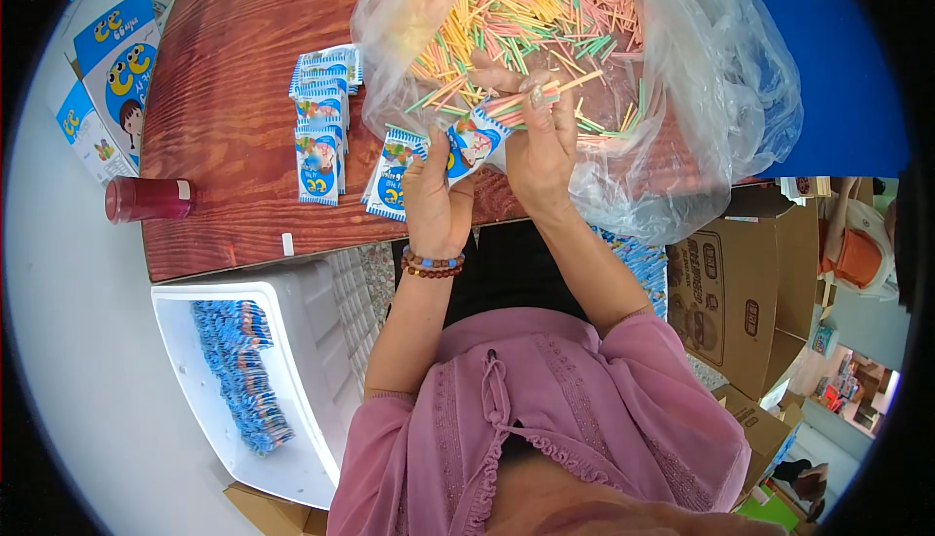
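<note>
My left hand (433, 200) is closed on a small blue-and-white packet (474, 142), tilted with its upper end toward my right hand. Between the fingers of my right hand (542, 151) is a small bunch of thin candy sticks (526, 103), pink, yellow and green, right at the packet's end. Whether the sticks' lower ends are inside the packet, I cannot tell. Beyond both hands lies a large clear plastic bag (682, 137), spread open over loose candy sticks (531, 10). More packets (390, 185) lie on the table, partly behind my left hand.
A row of overlapping packets (319, 151) lies on the red-brown wooden table (224, 98). A red jar (151, 199) is at its left edge, near printed boxes (122, 78). Below stands a white foam box (321, 341) holding packets; cardboard boxes (745, 293) are at right.
</note>
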`<move>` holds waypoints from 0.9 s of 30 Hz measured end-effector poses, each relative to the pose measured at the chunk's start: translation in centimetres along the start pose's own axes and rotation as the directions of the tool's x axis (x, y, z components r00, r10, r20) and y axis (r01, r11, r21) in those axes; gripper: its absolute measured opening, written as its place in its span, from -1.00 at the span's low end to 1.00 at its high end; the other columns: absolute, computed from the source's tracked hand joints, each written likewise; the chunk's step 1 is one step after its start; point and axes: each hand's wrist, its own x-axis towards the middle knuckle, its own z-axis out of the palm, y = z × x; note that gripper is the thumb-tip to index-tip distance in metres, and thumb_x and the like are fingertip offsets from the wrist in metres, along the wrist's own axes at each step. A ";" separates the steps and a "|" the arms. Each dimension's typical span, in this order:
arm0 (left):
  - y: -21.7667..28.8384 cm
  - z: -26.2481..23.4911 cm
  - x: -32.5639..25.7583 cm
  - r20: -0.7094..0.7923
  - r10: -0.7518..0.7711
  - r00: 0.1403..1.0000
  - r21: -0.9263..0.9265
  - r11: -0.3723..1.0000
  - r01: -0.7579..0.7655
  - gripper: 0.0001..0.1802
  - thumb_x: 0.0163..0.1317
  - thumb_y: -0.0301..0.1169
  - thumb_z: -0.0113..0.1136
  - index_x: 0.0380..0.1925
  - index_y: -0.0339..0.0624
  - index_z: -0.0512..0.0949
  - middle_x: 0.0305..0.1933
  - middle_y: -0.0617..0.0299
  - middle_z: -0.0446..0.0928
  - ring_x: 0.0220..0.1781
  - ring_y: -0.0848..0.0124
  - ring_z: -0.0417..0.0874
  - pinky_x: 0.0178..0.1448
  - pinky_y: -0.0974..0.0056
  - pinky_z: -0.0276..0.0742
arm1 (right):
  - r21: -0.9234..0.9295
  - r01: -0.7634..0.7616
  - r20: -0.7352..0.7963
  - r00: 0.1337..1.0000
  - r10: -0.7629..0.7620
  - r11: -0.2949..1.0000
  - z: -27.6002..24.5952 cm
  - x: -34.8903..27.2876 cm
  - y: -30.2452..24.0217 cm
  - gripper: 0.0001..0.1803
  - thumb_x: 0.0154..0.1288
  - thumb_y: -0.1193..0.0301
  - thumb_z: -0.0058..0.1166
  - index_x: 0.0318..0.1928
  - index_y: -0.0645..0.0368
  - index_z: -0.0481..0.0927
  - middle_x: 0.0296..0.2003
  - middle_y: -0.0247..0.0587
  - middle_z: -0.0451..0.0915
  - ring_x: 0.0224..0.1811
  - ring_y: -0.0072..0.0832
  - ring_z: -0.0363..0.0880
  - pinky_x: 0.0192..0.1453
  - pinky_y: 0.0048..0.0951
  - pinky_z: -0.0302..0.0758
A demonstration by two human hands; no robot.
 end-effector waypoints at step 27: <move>0.6 -1.5 2.0 0.125 0.071 0.990 -0.296 0.955 -0.031 -0.60 0.35 -0.19 0.11 0.07 -0.19 0.44 0.06 0.21 0.55 0.09 0.35 0.57 0.15 0.20 0.53 | -0.164 -0.245 0.183 0.944 0.273 0.956 2.1 2.8 0.1 -0.57 0.45 0.24 -0.20 -0.02 0.36 0.57 0.29 0.11 0.31 0.40 -0.18 0.19 0.41 -0.13 0.15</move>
